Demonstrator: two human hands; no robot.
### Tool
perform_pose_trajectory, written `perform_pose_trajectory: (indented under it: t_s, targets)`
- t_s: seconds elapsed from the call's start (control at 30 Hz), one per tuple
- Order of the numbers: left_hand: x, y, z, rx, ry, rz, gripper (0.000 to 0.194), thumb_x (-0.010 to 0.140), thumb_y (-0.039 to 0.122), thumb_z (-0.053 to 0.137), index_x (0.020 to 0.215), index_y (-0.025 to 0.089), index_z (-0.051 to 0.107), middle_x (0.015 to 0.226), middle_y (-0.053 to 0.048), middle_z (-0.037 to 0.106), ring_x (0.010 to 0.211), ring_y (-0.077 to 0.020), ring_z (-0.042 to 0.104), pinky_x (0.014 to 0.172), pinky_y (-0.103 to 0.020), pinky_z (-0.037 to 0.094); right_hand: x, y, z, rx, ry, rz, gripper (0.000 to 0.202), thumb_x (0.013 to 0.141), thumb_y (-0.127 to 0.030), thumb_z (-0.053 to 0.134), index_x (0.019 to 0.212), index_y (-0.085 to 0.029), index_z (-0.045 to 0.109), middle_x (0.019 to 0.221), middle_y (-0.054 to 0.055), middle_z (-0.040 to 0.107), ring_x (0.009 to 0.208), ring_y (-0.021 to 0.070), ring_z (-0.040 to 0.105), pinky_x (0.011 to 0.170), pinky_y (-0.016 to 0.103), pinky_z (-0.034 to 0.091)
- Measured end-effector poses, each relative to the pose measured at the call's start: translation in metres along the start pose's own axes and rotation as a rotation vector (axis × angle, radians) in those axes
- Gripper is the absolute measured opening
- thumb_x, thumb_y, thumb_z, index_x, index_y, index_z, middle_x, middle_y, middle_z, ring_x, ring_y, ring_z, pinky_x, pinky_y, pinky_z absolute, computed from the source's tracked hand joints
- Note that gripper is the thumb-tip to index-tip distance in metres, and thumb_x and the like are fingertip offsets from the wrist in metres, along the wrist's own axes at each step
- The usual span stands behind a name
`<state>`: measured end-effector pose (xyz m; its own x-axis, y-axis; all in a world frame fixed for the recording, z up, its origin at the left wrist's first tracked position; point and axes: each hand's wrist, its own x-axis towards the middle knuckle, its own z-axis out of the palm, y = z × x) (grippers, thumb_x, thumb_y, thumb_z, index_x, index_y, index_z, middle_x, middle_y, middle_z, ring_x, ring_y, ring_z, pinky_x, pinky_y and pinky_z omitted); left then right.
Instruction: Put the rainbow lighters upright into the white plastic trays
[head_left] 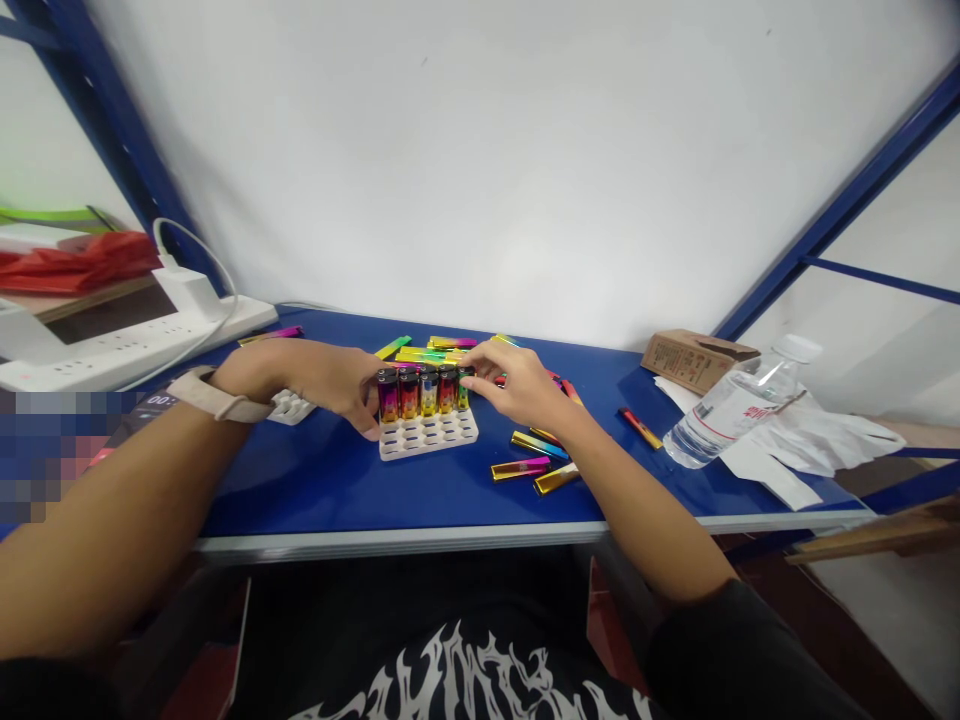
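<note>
A white slotted tray sits on the blue table, with several shiny lighters upright in its rear rows. The front rows of slots hold nothing. My left hand is closed around the tray's left end, thumb at the front corner, its other fingers hidden behind the lighters. At the right end of the row, my right hand pinches a green lighter between thumb and fingers. Several loose metallic-coloured lighter casings lie to the right of the tray, and more casings lie behind it.
Part of another white tray shows beneath my left wrist. A white power strip with a plugged charger lies at the left. To the right are a tilted water bottle, a cardboard box and crumpled white plastic.
</note>
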<state>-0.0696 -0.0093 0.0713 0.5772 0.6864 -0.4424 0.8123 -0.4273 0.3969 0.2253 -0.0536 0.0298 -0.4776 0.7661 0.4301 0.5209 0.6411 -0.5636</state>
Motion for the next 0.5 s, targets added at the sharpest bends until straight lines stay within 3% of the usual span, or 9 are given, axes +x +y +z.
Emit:
perform_pose_trajectory:
  t_s: [0.33,0.43,0.5]
  targets:
    - [0.002,-0.002,-0.001,-0.004,-0.009,-0.022,0.059,0.072,0.038,0.098,0.124,0.018,0.078,0.114,-0.006,0.088,0.104,-0.0302,0.077,0.087,-0.031,0.062,-0.001,-0.002,0.0,-0.013,0.014,-0.023,0.005,0.1,-0.027,0.073,0.104,-0.024,0.07,0.111,0.007,0.075,0.092,0.0221,0.067,0.089,0.042,0.053]
    - [0.002,-0.002,-0.001,-0.021,-0.012,0.004,0.06,0.074,0.038,0.095,0.127,0.017,0.077,0.117,-0.007,0.088,0.106,-0.0302,0.077,0.091,-0.033,0.062,-0.001,-0.009,-0.008,0.026,0.068,0.016,0.011,0.098,-0.031,0.077,0.1,-0.023,0.07,0.106,0.005,0.075,0.086,0.0195,0.063,0.081,0.038,0.049]
    - [0.001,-0.001,-0.002,-0.015,-0.013,-0.015,0.061,0.073,0.038,0.096,0.128,0.018,0.077,0.119,-0.008,0.088,0.107,-0.0311,0.077,0.092,-0.033,0.063,-0.002,-0.014,-0.018,0.115,0.04,0.097,0.018,0.099,-0.038,0.078,0.098,-0.022,0.07,0.097,0.003,0.074,0.075,0.0163,0.057,0.071,0.035,0.045]
